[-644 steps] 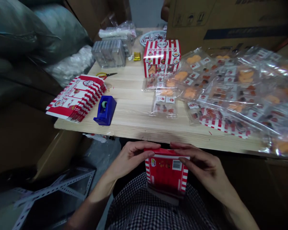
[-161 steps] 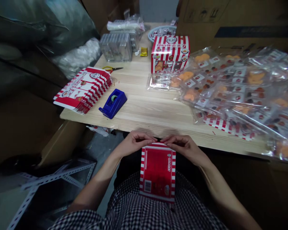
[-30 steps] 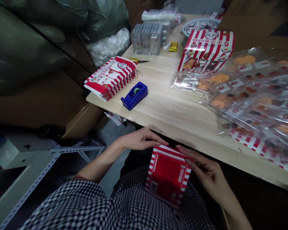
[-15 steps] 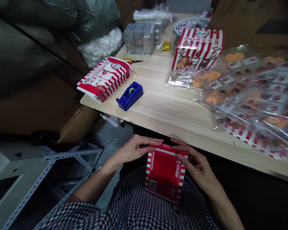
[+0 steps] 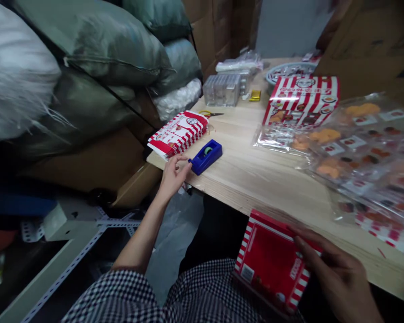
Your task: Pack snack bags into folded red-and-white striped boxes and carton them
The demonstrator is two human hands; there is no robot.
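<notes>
My left hand [image 5: 174, 176] is out at the table's front edge with its fingers apart, holding nothing. Its fingertips are right beside the blue tape dispenser [image 5: 206, 157], and a stack of flat red-and-white striped cartons [image 5: 177, 134] lies just behind it. My right hand [image 5: 335, 273] is low at the right, shut on a red-and-white striped carton [image 5: 271, 262] below the table edge. Its fingers lie across the carton's face, and the carton is tilted.
On the light wooden table [image 5: 256, 179] stand an assembled striped box [image 5: 301, 101] and many clear packets of orange snacks [image 5: 353, 152]. Behind are scissors [image 5: 210, 114], clear plastic trays [image 5: 222, 89] and a round basket [image 5: 291, 72]. Large sacks [image 5: 104, 49] are piled at left, above a metal shelf frame [image 5: 70, 229].
My left hand has let go of the carton and moved out to the tape dispenser. The carton has shifted right in my right hand, and the view has swung left.
</notes>
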